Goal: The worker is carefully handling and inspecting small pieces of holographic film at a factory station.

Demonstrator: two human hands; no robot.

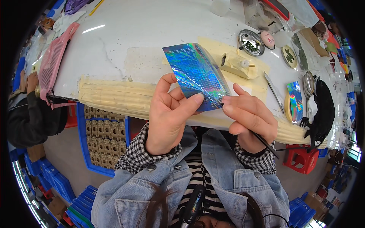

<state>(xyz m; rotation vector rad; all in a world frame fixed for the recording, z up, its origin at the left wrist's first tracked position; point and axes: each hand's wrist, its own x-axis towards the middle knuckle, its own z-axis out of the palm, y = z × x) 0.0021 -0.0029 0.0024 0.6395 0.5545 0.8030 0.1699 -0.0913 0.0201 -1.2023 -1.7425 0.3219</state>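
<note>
My left hand (167,114) pinches a shiny blue holographic sticker sheet (194,70) between thumb and fingers. The sheet bends and creases near the thumb, with rows of small marks across it. My right hand (253,116) is closed round slim black tweezers (263,141), whose back end sticks out below the palm. Their dark tip and my right fingertips meet the sheet's lower right corner; whether a sticker is between them is too small to tell. Just beyond the sheet stands a cream-wrapped block (238,66) with a small bottle on it.
To the right lie a silver blade-like tool (274,93), another holographic sheet (295,99) and a black cloth (323,110). Farther back are a steel dish (260,52) with dark green bits and a pink rounded object (267,39). A blue crate (81,131) of metallic parts stands below the table's padded edge (114,95).
</note>
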